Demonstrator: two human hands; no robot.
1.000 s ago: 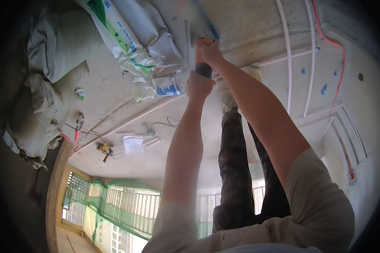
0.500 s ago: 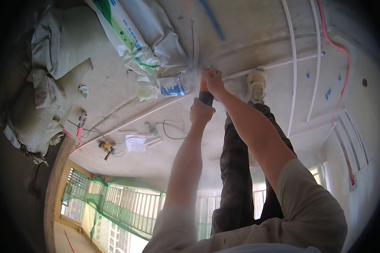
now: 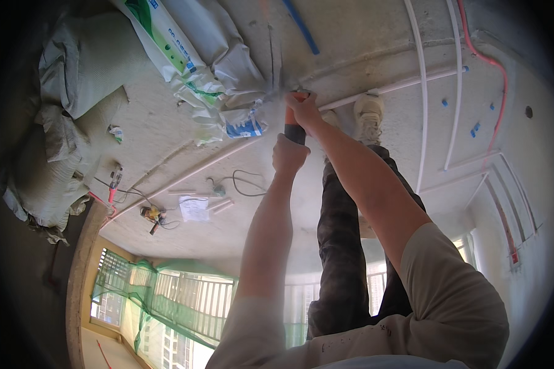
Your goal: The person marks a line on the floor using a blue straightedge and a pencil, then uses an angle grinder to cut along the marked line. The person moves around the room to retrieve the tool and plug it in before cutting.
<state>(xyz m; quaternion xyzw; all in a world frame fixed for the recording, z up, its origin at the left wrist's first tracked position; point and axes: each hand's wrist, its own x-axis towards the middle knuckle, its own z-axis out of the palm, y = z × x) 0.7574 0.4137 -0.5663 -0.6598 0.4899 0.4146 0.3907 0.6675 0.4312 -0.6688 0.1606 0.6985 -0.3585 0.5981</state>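
An orange and black power tool, probably an angle grinder, rests near a dark groove in the concrete floor, amid haze that looks like dust. My right hand grips its orange front part. My left hand is closed round the dark rear part, closer to my body. The tool's working end is small and partly hidden by my fingers. A blue strip lies just beyond it, and my shoes are just to the right, below white conduit.
Crumpled white-and-green sacks lie left of the groove, with grey sacks farther left. White pipes and red conduit run along the right. A yellow tool, cables, a paper sheet and a red-handled tool lie lower left.
The tool and both hands came back toward my body from a second ago, then shifted slightly away again in the last half second. More of the blue strip and my shoes now shows.
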